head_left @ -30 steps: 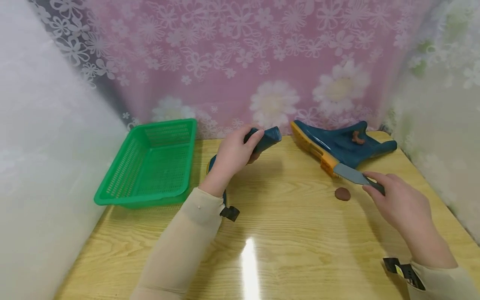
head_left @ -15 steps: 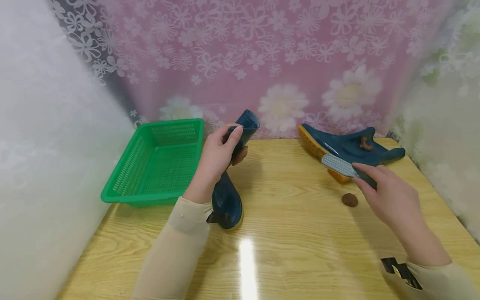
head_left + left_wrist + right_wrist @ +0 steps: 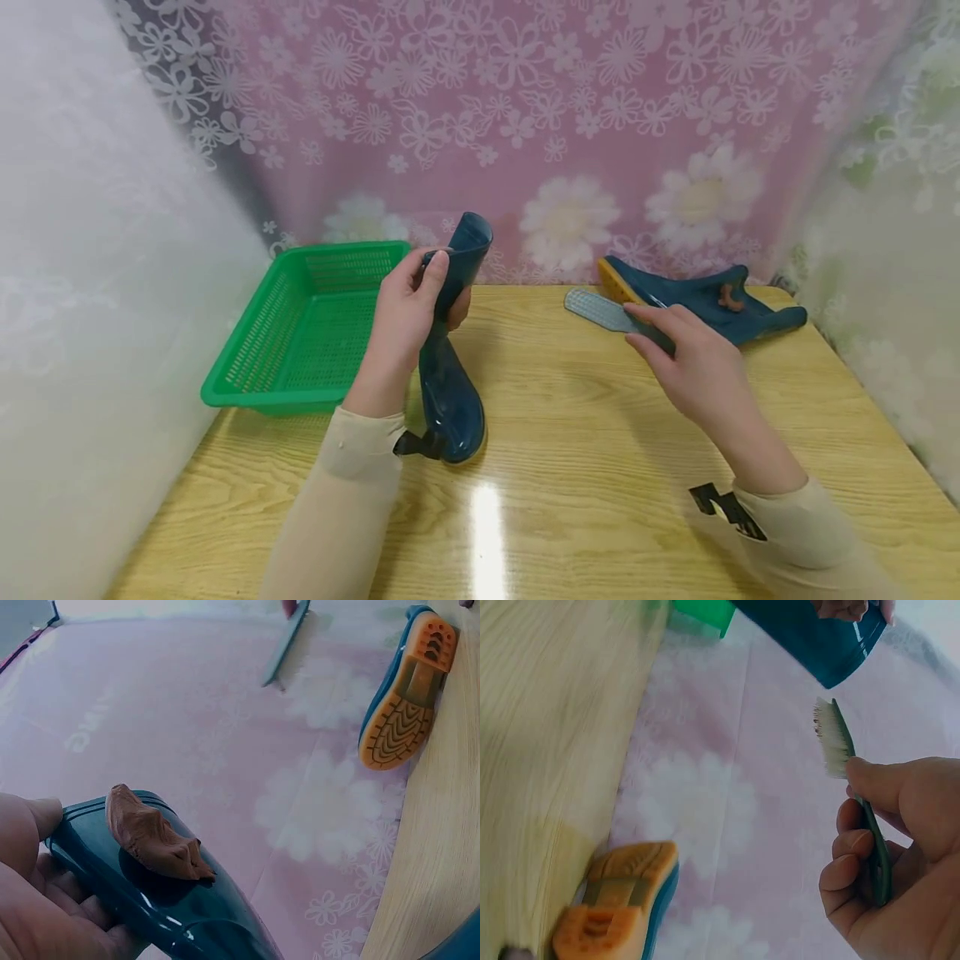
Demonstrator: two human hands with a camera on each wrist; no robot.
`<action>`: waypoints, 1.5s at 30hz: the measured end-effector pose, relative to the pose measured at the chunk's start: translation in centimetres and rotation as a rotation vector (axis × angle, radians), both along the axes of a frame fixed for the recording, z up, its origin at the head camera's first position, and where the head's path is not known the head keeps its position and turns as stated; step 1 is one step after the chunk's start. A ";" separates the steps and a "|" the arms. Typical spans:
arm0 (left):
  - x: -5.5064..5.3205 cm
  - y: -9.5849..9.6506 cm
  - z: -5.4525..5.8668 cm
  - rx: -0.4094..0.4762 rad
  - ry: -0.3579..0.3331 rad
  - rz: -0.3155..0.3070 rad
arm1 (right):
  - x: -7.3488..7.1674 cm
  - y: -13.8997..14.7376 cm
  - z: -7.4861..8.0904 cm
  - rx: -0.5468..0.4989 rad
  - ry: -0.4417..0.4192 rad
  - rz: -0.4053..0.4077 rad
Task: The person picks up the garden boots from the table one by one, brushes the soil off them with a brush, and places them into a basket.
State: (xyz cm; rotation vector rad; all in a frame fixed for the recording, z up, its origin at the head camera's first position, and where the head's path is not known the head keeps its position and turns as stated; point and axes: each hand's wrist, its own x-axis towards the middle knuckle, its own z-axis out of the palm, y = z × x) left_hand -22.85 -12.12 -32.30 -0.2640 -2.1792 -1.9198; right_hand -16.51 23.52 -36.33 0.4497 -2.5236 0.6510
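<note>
My left hand (image 3: pixel 405 317) grips a dark teal rubber boot (image 3: pixel 452 400) by the top of its shaft, the foot low over or on the table. Stuck on that shaft, in the left wrist view, is a brown clay-like lump (image 3: pixel 154 836). In my right hand (image 3: pixel 697 367) is a scrubbing brush (image 3: pixel 600 311), held by its dark green handle. Its pale bristles (image 3: pixel 829 739) face the boot across a gap in the right wrist view. A second rubber boot (image 3: pixel 675 287) lies on its side at the right, with an orange sole (image 3: pixel 409 712) and a brown lump (image 3: pixel 729 298) on its shaft.
A green plastic basket (image 3: pixel 300 398) stands at the left, close beside the held boot. The wooden table (image 3: pixel 570 467) ends at a flowered pink curtain (image 3: pixel 480 125). Pale sheets hang along both sides.
My left hand has drawn the boot shaft leftward and more upright, so its foot shows. My right hand has carried the brush left, away from the lying boot; the loose brown lump is now hidden from the head view.
</note>
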 end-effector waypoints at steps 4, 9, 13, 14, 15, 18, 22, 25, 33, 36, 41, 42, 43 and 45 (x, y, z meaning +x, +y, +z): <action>0.0 -0.3 -0.2 0.025 0.022 0.008 | -0.6 -2.0 0.4 -0.054 0.040 0.048; 0.0 -0.3 -0.4 0.053 0.040 -0.010 | -1.0 -3.9 0.7 -0.101 0.073 0.093; 0.0 -0.2 -0.6 0.082 0.044 0.004 | -1.3 -5.0 0.9 -0.136 0.094 0.145; 0.0 -0.2 -0.6 0.090 0.045 0.008 | -1.3 -5.2 0.9 -0.143 0.095 0.154; 0.0 -0.2 -0.6 0.101 0.044 0.008 | -1.3 -5.4 0.9 -0.148 0.094 0.159; 0.0 -0.4 -0.8 0.133 0.035 -0.002 | -1.3 -6.0 0.9 -0.154 0.091 0.160; -0.2 -0.6 -1.1 0.204 0.018 -0.023 | -1.3 -6.6 1.1 -0.157 0.084 0.165; -0.4 -0.6 -1.4 0.271 -0.001 -0.022 | -1.3 -7.0 1.2 -0.161 0.085 0.173; -0.1 0.1 -1.4 0.418 -0.020 -0.065 | -1.4 -7.8 1.5 -0.180 0.085 0.196; 0.0 0.5 -1.3 0.461 -0.018 -0.064 | -1.4 -7.9 1.7 -0.183 0.086 0.198; 0.2 1.5 -1.1 0.544 -0.029 -0.060 | -1.1 -8.0 2.1 -0.189 0.101 0.206; 0.3 1.7 -1.0 0.565 -0.039 -0.058 | -1.1 -7.9 2.2 -0.191 0.106 0.209; 0.4 2.0 -1.0 0.586 -0.054 -0.056 | -1.0 -7.9 2.3 -0.189 0.114 0.208; 0.3 2.5 -1.0 0.642 -0.081 -0.057 | -0.9 -7.9 2.4 -0.192 0.122 0.207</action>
